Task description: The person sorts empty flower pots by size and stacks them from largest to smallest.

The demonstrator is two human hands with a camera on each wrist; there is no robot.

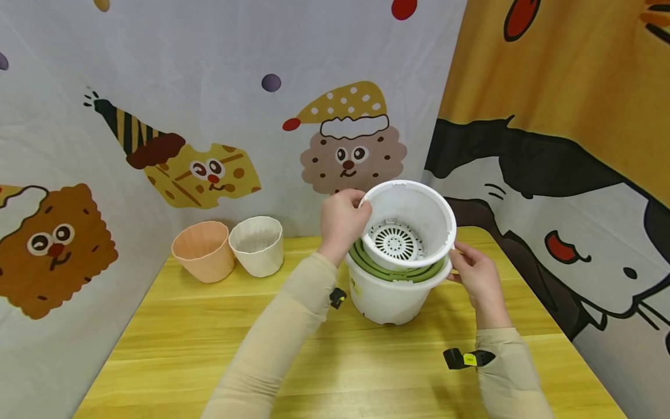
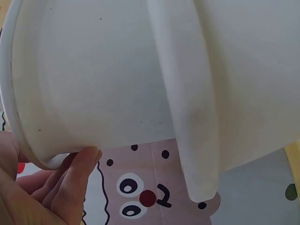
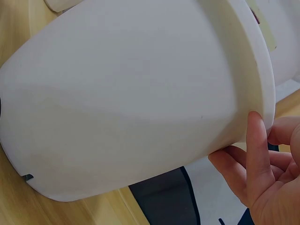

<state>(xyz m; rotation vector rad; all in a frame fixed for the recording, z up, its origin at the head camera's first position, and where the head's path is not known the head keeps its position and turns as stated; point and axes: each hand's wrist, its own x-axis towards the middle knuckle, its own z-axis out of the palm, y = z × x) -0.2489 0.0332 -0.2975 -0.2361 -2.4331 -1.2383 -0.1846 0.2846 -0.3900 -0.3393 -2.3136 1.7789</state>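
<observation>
A white plastic flowerpot with a slotted bottom (image 1: pixel 408 205) sits tilted in the mouth of a larger white flowerpot (image 1: pixel 389 299). Between them show the curved edges of green plastic pieces (image 1: pixel 384 269). My left hand (image 1: pixel 342 224) pinches the smaller pot's rim at its left side; the left wrist view has the fingers (image 2: pixel 77 183) tucked under that rim. At the right, my right hand (image 1: pixel 477 276) grips the larger pot's rim, one finger (image 3: pixel 257 150) lying against the outer wall in the right wrist view. The larger pot stands upright on the table.
Left of the stack, a peach pot (image 1: pixel 209 262) and a small cream pot (image 1: pixel 264 256) stand side by side near the back edge of the wooden table (image 1: pixel 209 337). Printed curtains (image 1: pixel 220 70) hang close behind the table and along its right side.
</observation>
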